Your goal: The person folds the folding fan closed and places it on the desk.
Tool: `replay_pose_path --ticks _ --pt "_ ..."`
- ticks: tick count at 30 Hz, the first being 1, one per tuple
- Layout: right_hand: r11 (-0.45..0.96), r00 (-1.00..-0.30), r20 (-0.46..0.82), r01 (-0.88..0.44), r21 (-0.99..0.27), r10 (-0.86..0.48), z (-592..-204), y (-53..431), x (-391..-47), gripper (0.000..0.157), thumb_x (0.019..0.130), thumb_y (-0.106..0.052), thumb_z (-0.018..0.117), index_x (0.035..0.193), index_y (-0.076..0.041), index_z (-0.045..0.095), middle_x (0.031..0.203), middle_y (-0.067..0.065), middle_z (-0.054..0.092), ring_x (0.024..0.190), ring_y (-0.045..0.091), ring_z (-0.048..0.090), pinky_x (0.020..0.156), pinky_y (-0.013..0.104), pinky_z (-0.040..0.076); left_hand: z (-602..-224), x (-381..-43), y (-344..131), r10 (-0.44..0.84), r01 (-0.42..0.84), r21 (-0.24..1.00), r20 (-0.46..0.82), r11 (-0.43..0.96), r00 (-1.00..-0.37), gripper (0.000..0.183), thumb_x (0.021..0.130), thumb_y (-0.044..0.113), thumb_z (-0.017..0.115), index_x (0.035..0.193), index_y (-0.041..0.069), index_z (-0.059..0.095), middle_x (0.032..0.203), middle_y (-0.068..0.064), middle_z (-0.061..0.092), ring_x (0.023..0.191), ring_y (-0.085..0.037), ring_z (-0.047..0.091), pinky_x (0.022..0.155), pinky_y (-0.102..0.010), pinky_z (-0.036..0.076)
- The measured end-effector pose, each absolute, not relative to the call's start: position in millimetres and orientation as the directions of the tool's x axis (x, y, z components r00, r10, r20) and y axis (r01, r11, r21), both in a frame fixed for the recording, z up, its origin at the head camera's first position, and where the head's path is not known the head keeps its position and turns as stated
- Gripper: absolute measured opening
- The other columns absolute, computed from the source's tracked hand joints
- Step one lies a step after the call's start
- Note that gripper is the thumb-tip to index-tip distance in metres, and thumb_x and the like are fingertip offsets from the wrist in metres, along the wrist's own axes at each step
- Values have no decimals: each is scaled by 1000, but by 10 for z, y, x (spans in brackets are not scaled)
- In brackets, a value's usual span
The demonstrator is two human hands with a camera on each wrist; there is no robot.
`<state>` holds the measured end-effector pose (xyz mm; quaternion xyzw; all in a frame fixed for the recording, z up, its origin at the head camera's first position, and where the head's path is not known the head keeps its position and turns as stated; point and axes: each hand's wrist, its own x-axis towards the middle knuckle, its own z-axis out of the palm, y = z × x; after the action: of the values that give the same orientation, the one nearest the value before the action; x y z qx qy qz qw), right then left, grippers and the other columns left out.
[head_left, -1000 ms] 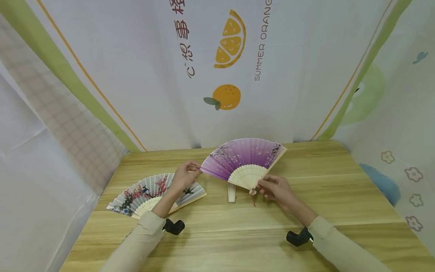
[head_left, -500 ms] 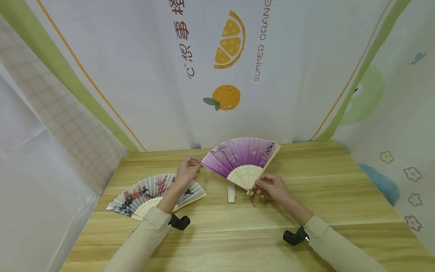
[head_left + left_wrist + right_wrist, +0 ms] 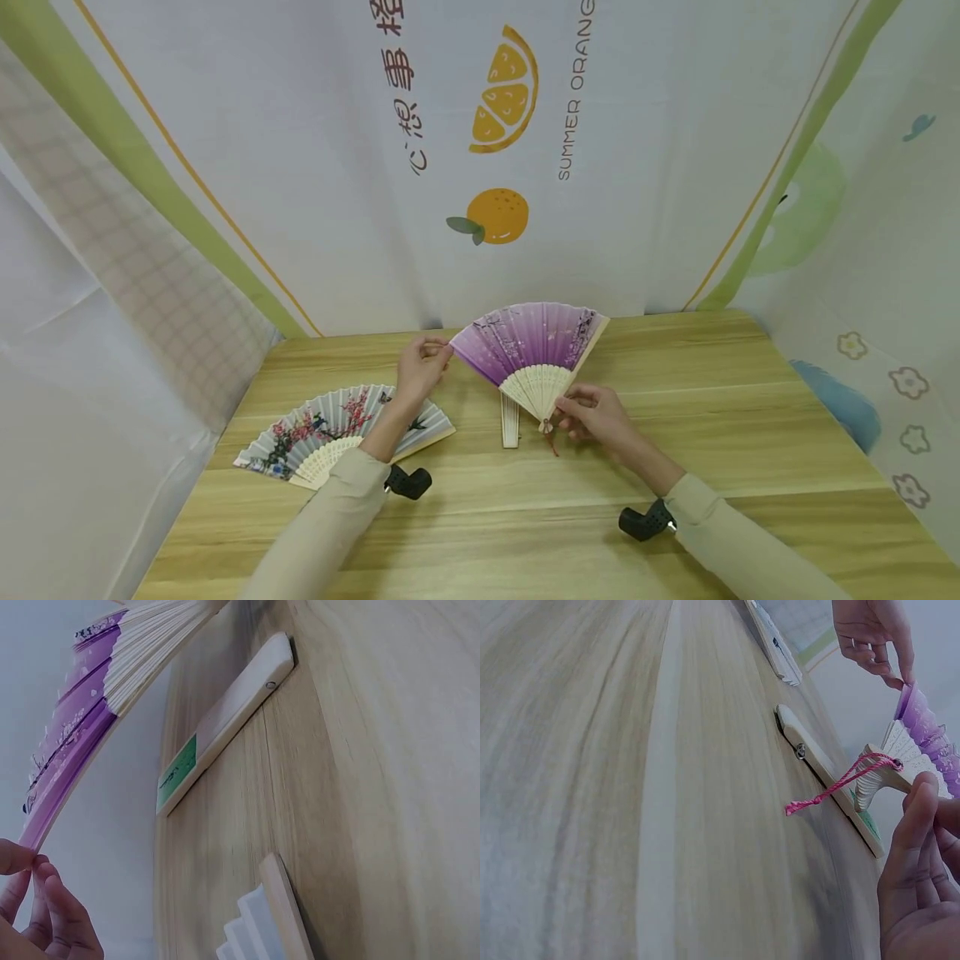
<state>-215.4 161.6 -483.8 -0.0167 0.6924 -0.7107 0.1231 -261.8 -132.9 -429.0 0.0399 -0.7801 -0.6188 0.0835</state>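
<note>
A purple folding fan (image 3: 528, 337) with blossom print and pale ribs is spread and held above the table. My left hand (image 3: 420, 372) pinches its left outer corner between thumb and fingertips, plain in the left wrist view. Near the pivot, my right hand (image 3: 596, 417) grips the right guard stick with thumb and fingers. A pinkish-red tassel (image 3: 829, 796) hangs from the pivot in the right wrist view. Below the purple fan lies a closed folding fan (image 3: 225, 724) with a green patch, partly hidden in the head view.
On the left of the wooden table (image 3: 525, 533) lies a spread white fan (image 3: 300, 437) with red blossoms, partly under my left forearm. A cloth curtain (image 3: 600, 250) with orange prints hangs behind the table's back edge.
Both hands have shifted: the right one leftward, the left one slightly up. The purple fan has moved a little left, turned, and its spread looks narrower.
</note>
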Motion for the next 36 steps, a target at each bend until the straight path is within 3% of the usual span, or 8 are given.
replay_pose_path --ticks 4,9,15,19,26,30,36 --pt "-2 -968 -137 141 -990 -211 -4845 1607 -2154 11 98 -5 67 100 6 67 86 13 71 67 17 65 58 29 57 -4294 -2640 -1298 -176 45 974 85 221 -981 15 96 6 71 108 -1 66 95 -15 70 74 -21 64 57 -23 50" --pt "8 -967 -111 113 -994 -229 -4836 1606 -2146 10 99 -5 66 98 5 67 84 13 70 68 18 65 58 29 57 -4290 -2656 -1271 -184 17 979 55 204 -981 15 96 7 70 109 -1 66 99 -17 70 73 -14 62 61 -25 51" --pt "26 -963 -103 100 -995 -248 -4833 1603 -2150 11 100 -5 65 99 5 66 86 13 70 68 17 65 59 29 57 -4287 -2675 -1224 -186 -18 981 19 191 -982 15 96 8 70 108 0 66 102 -18 70 84 -27 66 73 -40 55" --pt "30 -958 -106 102 -994 -268 -4828 1585 -2154 10 100 -5 64 100 5 67 87 14 70 68 18 65 59 30 57 -4272 -2679 -1185 -171 -33 982 -1 185 -985 16 97 11 70 108 0 65 103 -18 71 86 -27 66 81 -47 55" --pt "62 -949 -97 82 -995 -300 -4822 1552 -2155 11 100 -5 64 100 6 67 87 14 70 69 19 65 59 29 57 -4298 -2684 -1113 -135 -21 983 4 183 -991 14 96 8 71 105 -1 65 99 -18 72 82 -29 67 62 -24 49" --pt "83 -941 -84 60 -995 -326 -4808 1539 -2151 12 100 -5 64 101 7 66 84 14 69 68 18 64 58 29 57 -4325 -2677 -1054 -92 -24 985 -8 171 -996 11 96 5 70 103 -2 65 97 -21 71 72 -18 64 59 -23 48" --pt "99 -931 -59 24 -995 -359 -4802 1509 -2155 13 100 -4 64 97 8 64 83 12 65 67 20 64 57 30 57 -4360 -2661 -976 -25 -11 989 -7 150 -1000 10 95 0 69 102 -6 66 96 -24 71 67 -15 63 58 -23 51"
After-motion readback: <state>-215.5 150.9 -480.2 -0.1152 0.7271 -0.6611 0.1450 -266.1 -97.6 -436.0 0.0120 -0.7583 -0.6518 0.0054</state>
